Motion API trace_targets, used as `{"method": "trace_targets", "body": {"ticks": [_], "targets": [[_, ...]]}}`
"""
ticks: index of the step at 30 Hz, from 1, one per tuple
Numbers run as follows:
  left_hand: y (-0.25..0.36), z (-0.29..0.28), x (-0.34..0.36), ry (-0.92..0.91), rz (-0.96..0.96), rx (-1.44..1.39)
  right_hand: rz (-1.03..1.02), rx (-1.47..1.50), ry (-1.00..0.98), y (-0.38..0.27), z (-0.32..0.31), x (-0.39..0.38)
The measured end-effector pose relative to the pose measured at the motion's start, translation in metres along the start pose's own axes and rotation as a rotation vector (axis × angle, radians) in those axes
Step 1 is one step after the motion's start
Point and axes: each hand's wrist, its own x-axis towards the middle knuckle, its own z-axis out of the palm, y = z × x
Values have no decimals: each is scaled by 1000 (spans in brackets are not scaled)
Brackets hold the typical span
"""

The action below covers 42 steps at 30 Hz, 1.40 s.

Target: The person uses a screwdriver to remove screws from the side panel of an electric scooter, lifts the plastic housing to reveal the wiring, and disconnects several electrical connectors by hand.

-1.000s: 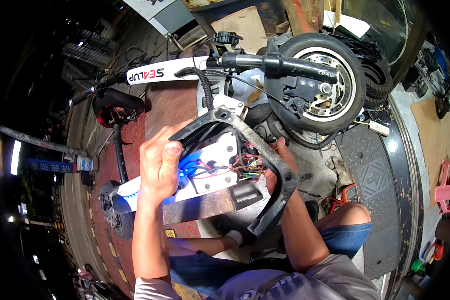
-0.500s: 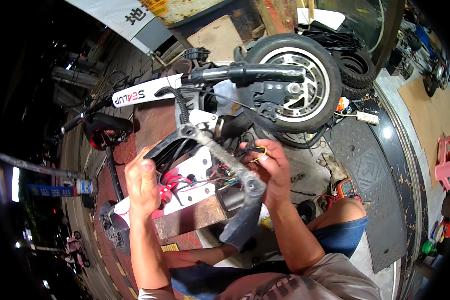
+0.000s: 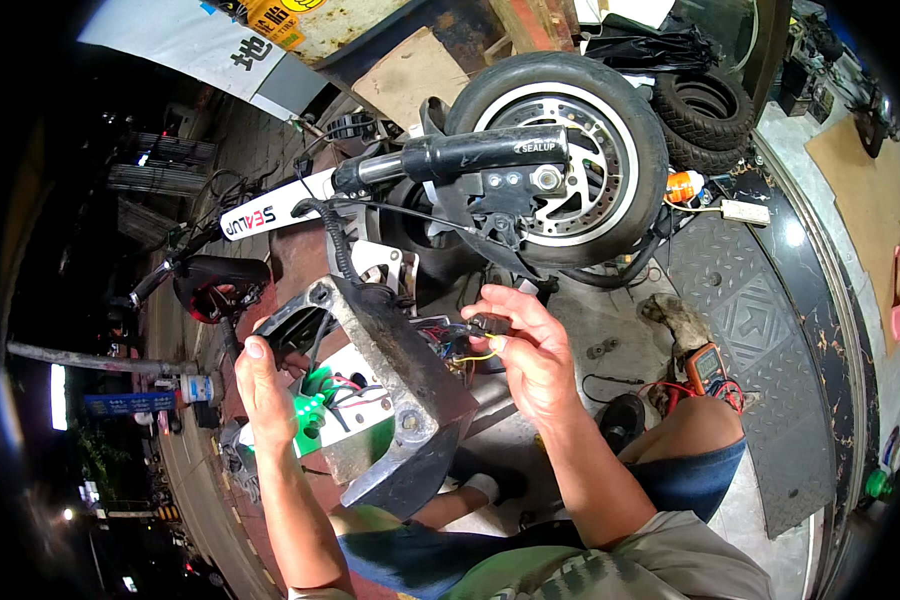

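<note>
My left hand [image 3: 267, 400] grips the left edge of a black plastic housing [image 3: 432, 375], its thumb lying on the near side and its other fingers mostly hidden behind the rim. The housing is scuffed, with a worn grey rim, and is held tilted. Through its opening show a white metal plate [image 3: 355, 428], red and black wires, and a glowing green light [image 3: 310, 415]. At the housing's far right side, my right hand [image 3: 535, 365] pinches a small black connector [image 3: 488, 326] between thumb and fingers. A thin yellow wire [image 3: 480, 356] runs beside the thumb.
Beyond the hands lies a scooter's front wheel [image 3: 648, 130] with fork and white stem [image 3: 275, 205]. Spare tyres [image 3: 705, 105] are stacked at right. An orange multimeter [image 3: 708, 368] with red leads lies by my right knee, next to a grey ramp plate [image 3: 755, 330].
The housing has swung round and tilted, so its dark side wall now faces up. The light under it has turned from red to green. My right hand still pinches the connector.
</note>
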Motion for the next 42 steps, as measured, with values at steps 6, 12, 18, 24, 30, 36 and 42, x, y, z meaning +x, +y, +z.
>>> {"method": "trace_targets", "body": {"ticks": [6, 12, 18, 24, 30, 36, 42], "targets": [[-2, -3, -1, 17, -64, 9, 69, -83, -108, -6, -13, 1], [-2, -2, -1, 26, -79, -8, 48, -192, -142, -13, -14, 0], [-4, -3, 0, 13, -63, -9, 44, -169, -152, -14, -12, 0], [-7, -6, -1, 7, -61, -5, 41, -183, -161, -13, -13, 0], [-10, -5, -1, 18, -44, -13, 44, -194, -124, -9, -14, -1], [-3, -4, -1, 2, -47, 9, 97, -287, -34, -2, -17, -1], [-11, -6, 0, 18, -27, 56, 172, -208, 48, 4, -10, -1]]}}
